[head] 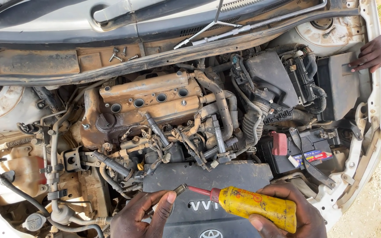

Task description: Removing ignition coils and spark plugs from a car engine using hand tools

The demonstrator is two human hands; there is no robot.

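I look down into a dusty car engine bay. My right hand (289,211) grips a yellow squeeze bottle (256,207) with a red nozzle (199,191) that points left. My left hand (140,216) pinches a spark plug (178,190), its tip right at the nozzle's end. Both hands hover over a black plastic engine cover (208,178) lying at the front. Behind it is the brown valve cover (148,99) with several open plug holes. Loose ignition coils (219,134) lie beside it.
Another person's hand (375,50) rests on the black box at the right fender. A battery with a red terminal cap (280,143) sits right of centre. Several bolts (120,53) lie on the cowl ledge. A coolant reservoir (16,174) is at the left.
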